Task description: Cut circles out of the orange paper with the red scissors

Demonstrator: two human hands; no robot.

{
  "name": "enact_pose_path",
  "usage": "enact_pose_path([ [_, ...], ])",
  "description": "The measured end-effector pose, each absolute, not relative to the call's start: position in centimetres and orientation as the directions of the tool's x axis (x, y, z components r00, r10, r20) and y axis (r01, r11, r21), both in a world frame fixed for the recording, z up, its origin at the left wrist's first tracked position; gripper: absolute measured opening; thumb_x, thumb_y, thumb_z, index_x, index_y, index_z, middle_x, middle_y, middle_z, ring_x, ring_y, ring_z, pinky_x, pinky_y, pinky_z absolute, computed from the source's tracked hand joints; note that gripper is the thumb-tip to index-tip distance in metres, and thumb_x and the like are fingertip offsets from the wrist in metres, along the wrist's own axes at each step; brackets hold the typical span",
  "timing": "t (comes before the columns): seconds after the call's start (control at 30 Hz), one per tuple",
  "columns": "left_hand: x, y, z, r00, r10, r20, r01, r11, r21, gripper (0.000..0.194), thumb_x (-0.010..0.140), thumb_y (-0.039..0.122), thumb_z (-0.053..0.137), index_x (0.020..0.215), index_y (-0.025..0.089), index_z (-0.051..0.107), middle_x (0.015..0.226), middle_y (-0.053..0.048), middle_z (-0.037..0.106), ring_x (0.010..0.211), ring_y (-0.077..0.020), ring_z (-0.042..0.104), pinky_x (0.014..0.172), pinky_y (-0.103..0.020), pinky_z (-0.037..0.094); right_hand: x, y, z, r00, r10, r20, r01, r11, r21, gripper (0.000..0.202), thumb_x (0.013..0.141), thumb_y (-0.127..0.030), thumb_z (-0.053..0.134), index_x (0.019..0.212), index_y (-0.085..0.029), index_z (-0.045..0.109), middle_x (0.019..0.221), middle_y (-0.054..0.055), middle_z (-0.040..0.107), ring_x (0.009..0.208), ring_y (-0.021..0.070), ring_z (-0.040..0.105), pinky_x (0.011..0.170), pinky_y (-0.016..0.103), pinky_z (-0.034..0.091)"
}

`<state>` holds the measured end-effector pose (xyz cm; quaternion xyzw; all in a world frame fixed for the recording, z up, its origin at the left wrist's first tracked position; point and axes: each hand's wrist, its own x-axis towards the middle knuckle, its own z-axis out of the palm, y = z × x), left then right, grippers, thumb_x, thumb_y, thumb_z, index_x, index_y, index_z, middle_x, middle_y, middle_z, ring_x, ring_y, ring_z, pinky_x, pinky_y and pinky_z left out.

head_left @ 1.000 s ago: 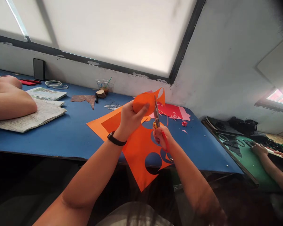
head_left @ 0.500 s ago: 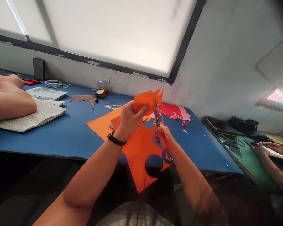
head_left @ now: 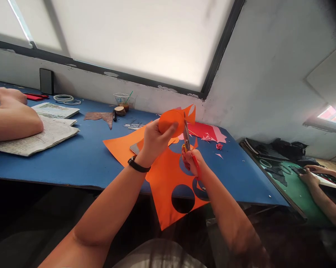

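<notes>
My left hand (head_left: 156,139) pinches a rounded piece of orange paper (head_left: 168,121), thumb on its face. My right hand (head_left: 192,159) grips red-handled scissors (head_left: 186,134), their blades upright at the right edge of that round part. A pointed orange strip sticks up just beyond the blades. Under both hands lies a large orange sheet (head_left: 165,193) with several round holes, its lower corner hanging over the table's front edge. Partly under the left wrist is a flat grey object (head_left: 134,149) whose kind I cannot make out.
On the blue table (head_left: 95,167) are red paper (head_left: 202,130), a pink paper flower (head_left: 219,146), a plastic cup (head_left: 123,101) and a brown scrap (head_left: 99,117). Another person's arm (head_left: 14,121) rests on newspaper (head_left: 31,145) at left. Another person's hands (head_left: 310,178) work at a green table (head_left: 293,201).
The large orange sheet has shifted slightly, its lower corner a little left, and more of the grey object shows. Both my hands stay nearly in place with the paper and scissors.
</notes>
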<state>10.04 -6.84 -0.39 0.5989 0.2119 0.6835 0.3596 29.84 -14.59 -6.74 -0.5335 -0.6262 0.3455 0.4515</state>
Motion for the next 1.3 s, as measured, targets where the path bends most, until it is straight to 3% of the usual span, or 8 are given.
enact_pose_path([
  [0.17,10.06,-6.9,-0.48,0.011,0.772,0.636,-0.277,-0.609,0.743,0.069,0.088,0.068,0.103,0.069,0.025,0.052,0.065,0.006,0.041,0.059,-0.0126,0.038,0.05,-0.028,0.037,29.72,-14.57,-6.79,-0.025,0.985,0.168,0.314,0.168,-0.935,0.088,0.089,-0.118,0.063,0.082,-0.033,0.046,0.062,-0.009,0.036,0.055,0.0147,0.029,0.05,0.031,0.027],
  [0.33,10.16,-6.86,-0.35,-0.013,0.765,0.643,-0.288,-0.619,0.731,0.076,0.084,0.078,0.105,0.067,0.024,0.054,0.064,0.004,0.047,0.059,-0.0119,0.039,0.05,-0.027,0.036,29.61,-14.97,-6.54,-0.017,0.984,0.178,0.318,0.174,-0.932,0.092,0.084,-0.123,0.062,0.087,-0.032,0.05,0.067,-0.009,0.04,0.057,0.0144,0.031,0.05,0.03,0.031],
  [0.6,10.02,-7.02,-0.36,-0.01,0.776,0.63,-0.282,-0.607,0.743,0.068,0.09,0.068,0.101,0.065,0.024,0.056,0.061,0.002,0.052,0.058,-0.0122,0.043,0.051,-0.027,0.034,30.14,-14.69,-7.04,0.003,0.983,0.186,0.368,0.172,-0.914,0.082,0.094,-0.112,0.065,0.088,-0.031,0.05,0.073,-0.005,0.047,0.057,0.015,0.036,0.051,0.031,0.034],
  [0.77,10.1,-7.01,-0.38,-0.013,0.789,0.615,-0.291,-0.591,0.752,0.061,0.09,0.061,0.1,0.065,0.024,0.057,0.06,0.002,0.053,0.056,-0.0123,0.045,0.052,-0.028,0.034,29.87,-15.02,-6.45,-0.011,0.983,0.183,0.372,0.174,-0.912,0.082,0.095,-0.111,0.064,0.087,-0.031,0.05,0.076,-0.006,0.042,0.059,0.0149,0.033,0.05,0.032,0.035],
  [1.3,9.93,-7.42,0.08,0.016,0.807,0.59,-0.342,-0.551,0.762,0.062,0.09,0.059,0.1,0.064,0.024,0.057,0.059,0.002,0.055,0.056,-0.0124,0.046,0.051,-0.027,0.038,29.77,-15.1,-6.43,-0.01,0.986,0.167,0.355,0.16,-0.921,0.077,0.098,-0.106,0.066,0.088,-0.031,0.052,0.076,-0.006,0.042,0.057,0.0145,0.033,0.052,0.033,0.037],
])
